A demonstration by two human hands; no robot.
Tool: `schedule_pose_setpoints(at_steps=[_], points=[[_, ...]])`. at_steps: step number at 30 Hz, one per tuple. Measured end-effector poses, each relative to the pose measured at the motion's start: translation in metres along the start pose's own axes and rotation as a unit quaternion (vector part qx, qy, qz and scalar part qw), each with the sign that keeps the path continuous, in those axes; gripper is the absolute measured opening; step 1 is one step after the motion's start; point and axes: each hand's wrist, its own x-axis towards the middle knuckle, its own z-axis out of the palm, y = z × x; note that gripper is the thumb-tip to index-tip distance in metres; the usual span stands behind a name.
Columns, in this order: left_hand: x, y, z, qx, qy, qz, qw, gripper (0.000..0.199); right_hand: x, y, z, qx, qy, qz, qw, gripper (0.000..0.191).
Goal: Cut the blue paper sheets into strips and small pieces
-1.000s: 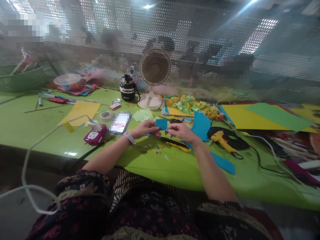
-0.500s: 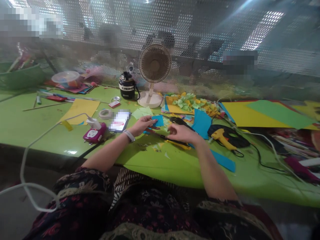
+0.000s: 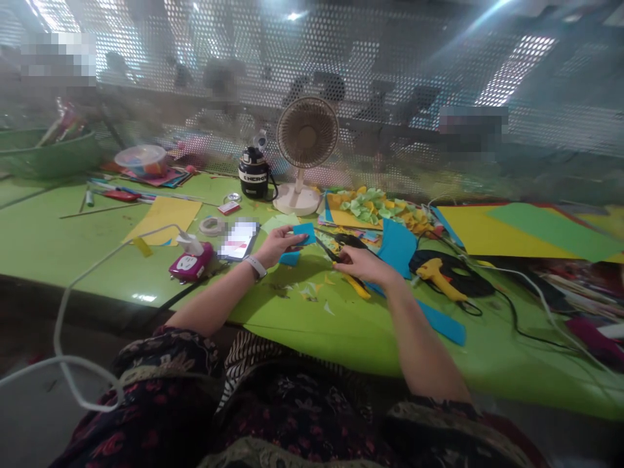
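Our left hand (image 3: 279, 244) has thumb and fingers pinched together on a blue paper square (image 3: 305, 234), which lies at ten o'clock from our right hand (image 3: 361, 264). Our right fingers are closed around a dark slim tool (image 3: 325, 247), its tip pointing to ten o'clock, near the square but apart from it. Another blue piece (image 3: 290, 259) lies at five o'clock from our left hand, and a yellow-handled tool (image 3: 359, 288) at six from our right. The phone (image 3: 238, 240) sits at nine from our left hand, the yellow glue gun (image 3: 441, 279) at three from our right.
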Motion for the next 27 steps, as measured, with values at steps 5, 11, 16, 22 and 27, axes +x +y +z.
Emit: schedule_pose_setpoints(at_steps=[5, 11, 16, 22, 27], points=[[0.002, 0.001, -0.003, -0.007, -0.006, 0.014, 1.000, 0.058, -0.006, 0.002, -0.014, -0.034, 0.087, -0.020, 0.995, 0.020], [0.004, -0.001, -0.006, -0.030, -0.013, 0.019, 0.999, 0.058, -0.015, -0.002, -0.028, -0.057, 0.089, -0.035, 0.994, 0.035], [0.005, -0.001, -0.007, -0.028, -0.018, 0.027, 0.999, 0.059, -0.021, -0.002, -0.035, 0.014, 0.018, -0.028, 0.999, 0.050], [0.003, -0.003, -0.007, 0.004, -0.044, 0.031, 0.999, 0.055, -0.025, 0.003, -0.039, 0.031, 0.010, -0.048, 0.998, 0.056], [0.000, -0.002, -0.004, 0.003, -0.049, 0.030, 0.998, 0.054, -0.026, -0.003, -0.040, 0.026, -0.004, -0.039, 0.999, 0.056]])
